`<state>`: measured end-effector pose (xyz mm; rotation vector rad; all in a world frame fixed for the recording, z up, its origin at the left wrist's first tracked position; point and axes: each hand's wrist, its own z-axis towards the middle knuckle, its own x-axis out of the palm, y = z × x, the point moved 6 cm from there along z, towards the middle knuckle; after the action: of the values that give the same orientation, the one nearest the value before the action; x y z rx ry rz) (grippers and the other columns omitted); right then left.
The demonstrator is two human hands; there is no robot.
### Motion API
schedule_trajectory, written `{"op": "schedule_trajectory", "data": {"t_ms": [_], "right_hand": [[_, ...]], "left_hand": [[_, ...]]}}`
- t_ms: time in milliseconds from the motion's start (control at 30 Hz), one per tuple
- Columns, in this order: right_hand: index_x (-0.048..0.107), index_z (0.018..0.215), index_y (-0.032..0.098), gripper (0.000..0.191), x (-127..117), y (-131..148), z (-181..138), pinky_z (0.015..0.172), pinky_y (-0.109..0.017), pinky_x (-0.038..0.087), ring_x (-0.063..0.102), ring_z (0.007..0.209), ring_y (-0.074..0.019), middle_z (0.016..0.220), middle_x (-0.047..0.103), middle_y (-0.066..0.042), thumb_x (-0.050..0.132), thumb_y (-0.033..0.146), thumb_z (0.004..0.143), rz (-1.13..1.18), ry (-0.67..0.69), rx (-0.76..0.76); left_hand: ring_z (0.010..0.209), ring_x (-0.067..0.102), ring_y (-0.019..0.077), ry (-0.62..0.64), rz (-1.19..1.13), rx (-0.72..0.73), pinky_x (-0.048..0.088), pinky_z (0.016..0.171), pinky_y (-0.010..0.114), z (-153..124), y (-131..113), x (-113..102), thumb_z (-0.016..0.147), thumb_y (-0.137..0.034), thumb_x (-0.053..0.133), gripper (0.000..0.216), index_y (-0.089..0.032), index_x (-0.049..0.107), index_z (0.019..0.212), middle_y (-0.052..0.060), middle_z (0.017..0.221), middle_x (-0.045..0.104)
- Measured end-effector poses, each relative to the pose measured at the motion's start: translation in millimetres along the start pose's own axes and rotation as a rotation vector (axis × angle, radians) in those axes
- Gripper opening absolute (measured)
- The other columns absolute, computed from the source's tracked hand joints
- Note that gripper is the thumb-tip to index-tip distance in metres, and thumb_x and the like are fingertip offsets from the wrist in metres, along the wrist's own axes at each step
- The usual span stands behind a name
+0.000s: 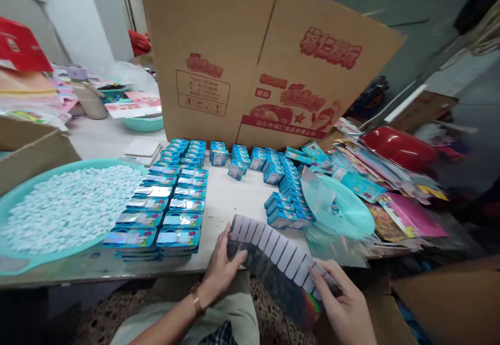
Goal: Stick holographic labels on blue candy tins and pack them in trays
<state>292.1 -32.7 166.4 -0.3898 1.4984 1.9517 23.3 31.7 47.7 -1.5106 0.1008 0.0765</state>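
Both hands hold a fanned stack of shiny flat cards [275, 254] over my lap at the table's front edge. My left hand [221, 269], with a gold bracelet on the wrist, grips the stack's left end, fingers closed round it. My right hand [344, 298] pinches the right end. On the table just beyond lie two rows of flat blue tins [164, 207] and several small blue boxes [283, 199].
A teal basin [23, 191] of small white-blue candies sits at the left. A large open cardboard carton [253, 59] stands behind the boxes. A teal plastic lid [344, 212], loose colourful packaging [386, 183] and a red object [398, 147] crowd the right side.
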Motion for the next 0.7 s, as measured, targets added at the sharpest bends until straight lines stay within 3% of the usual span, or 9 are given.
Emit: {"op": "schedule_trajectory", "data": {"t_ms": [200, 467, 567, 700], "right_hand": [[0.071, 0.095, 0.019, 0.027, 31, 5, 1, 0.075, -0.024, 0.049, 0.061, 0.081, -0.0186, 0.088, 0.066, -0.004, 0.061, 0.043, 0.091, 0.031, -0.04, 0.021], [0.07, 0.103, 0.021, 0.019, 56, 25, -1, 0.079, -0.026, 0.047, 0.061, 0.089, -0.0191, 0.095, 0.067, -0.004, 0.057, 0.033, 0.096, 0.11, -0.042, -0.035], [0.069, 0.104, 0.022, 0.018, 60, 30, -1, 0.079, -0.026, 0.047, 0.061, 0.087, -0.0178, 0.094, 0.065, -0.004, 0.055, 0.03, 0.097, 0.125, -0.026, -0.047], [0.07, 0.101, 0.022, 0.016, 60, 33, -2, 0.079, -0.026, 0.046, 0.059, 0.086, -0.0174, 0.091, 0.064, -0.003, 0.056, 0.029, 0.097, 0.131, -0.033, -0.036]], "left_hand": [[0.15, 0.025, 0.0299, -0.043, 0.119, -0.008, 0.022, 0.123, 0.05, -6, 16, 2, 0.086, -0.039, 0.061, 0.082, -0.017, 0.024, 0.155, 0.017, 0.161, 0.028], [0.15, 0.022, 0.0324, -0.088, 0.19, -0.025, 0.023, 0.122, 0.054, -1, 35, 8, 0.088, -0.043, 0.058, 0.086, -0.011, 0.016, 0.155, 0.023, 0.16, 0.023], [0.149, 0.023, 0.0337, -0.114, 0.243, 0.016, 0.024, 0.121, 0.056, -3, 32, 10, 0.089, -0.042, 0.058, 0.081, -0.014, 0.02, 0.155, 0.021, 0.157, 0.026], [0.139, 0.036, 0.0304, -0.176, 0.26, 0.078, 0.033, 0.117, 0.054, -3, 23, 6, 0.094, -0.038, 0.053, 0.07, -0.02, 0.023, 0.155, 0.016, 0.139, 0.038]]}}
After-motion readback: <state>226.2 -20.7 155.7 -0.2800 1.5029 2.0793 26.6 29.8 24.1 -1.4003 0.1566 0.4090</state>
